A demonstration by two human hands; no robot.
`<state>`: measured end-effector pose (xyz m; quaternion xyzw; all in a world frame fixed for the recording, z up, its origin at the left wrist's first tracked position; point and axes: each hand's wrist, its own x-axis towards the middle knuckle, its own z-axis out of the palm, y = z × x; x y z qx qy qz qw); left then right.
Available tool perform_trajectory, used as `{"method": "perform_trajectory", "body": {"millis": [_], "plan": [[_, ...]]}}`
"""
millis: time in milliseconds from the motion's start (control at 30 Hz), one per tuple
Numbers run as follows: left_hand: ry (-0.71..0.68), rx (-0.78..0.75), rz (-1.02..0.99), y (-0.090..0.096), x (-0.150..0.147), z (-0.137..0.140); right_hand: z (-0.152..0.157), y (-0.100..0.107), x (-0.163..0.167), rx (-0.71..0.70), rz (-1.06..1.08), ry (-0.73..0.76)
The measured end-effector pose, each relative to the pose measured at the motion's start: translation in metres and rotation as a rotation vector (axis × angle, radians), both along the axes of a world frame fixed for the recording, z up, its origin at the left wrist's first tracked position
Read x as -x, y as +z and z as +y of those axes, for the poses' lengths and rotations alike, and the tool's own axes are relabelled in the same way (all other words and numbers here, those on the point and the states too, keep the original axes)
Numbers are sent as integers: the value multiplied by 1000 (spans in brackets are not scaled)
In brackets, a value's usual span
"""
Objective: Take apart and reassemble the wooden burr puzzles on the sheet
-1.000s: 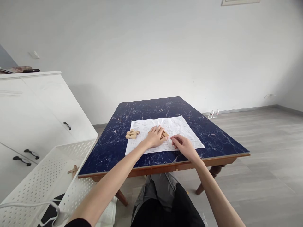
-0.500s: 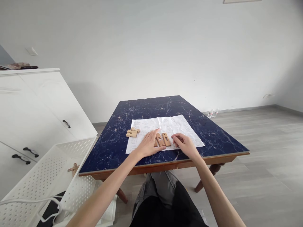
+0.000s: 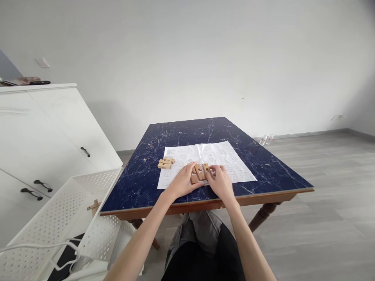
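- Head view: three notched wooden blocks lie in a row on the near part of a printed sheet (image 3: 240,168), itself spread over a blue table (image 3: 187,130).
- Left hand (image 3: 183,182): fingers extended along the far left side of the left block (image 3: 194,178), thumb reaching right, by the near ends of the row; thumb and fingers stand well apart. Firm grip not evident.
- Right hand (image 3: 220,181): fingers curled at the right side of the right block (image 3: 206,170). Contact appears likely; whether it pinches the block cannot be told.
- Middle block (image 3: 200,172): between the other two, no fingertip seen on its upper face. Dark marks on it are too small to read.
- Pile (image 3: 165,164): further pale blocks at the left edge of the sheet, out of reach of both hands as placed.
- Handling, by judgement: light, stiff, dry wood, not readily slippery; sturdy overall, though the narrow parts beside the cut-outs may be weaker.
- Hold, by judgement: best taken by the long plain sides, thumb opposite fingers, clear of the notches. Paper beneath is thin and creased, and may slide or tear if dragged.
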<state>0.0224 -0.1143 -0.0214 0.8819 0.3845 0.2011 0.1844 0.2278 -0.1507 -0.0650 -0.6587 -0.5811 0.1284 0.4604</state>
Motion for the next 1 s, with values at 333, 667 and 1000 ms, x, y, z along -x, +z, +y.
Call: {"method": "perform_trajectory", "body": {"millis": [333,667,1000], "plan": [[48,-64,15,-1,13,-12,-2,-5,8,2,-274,-104],[202,-292,28,-4,23,-24,-1,-5,13,30,-383,-120],[418,-333,49,-9,19,-21,-6,0,16,-22,-264,-95]]}}
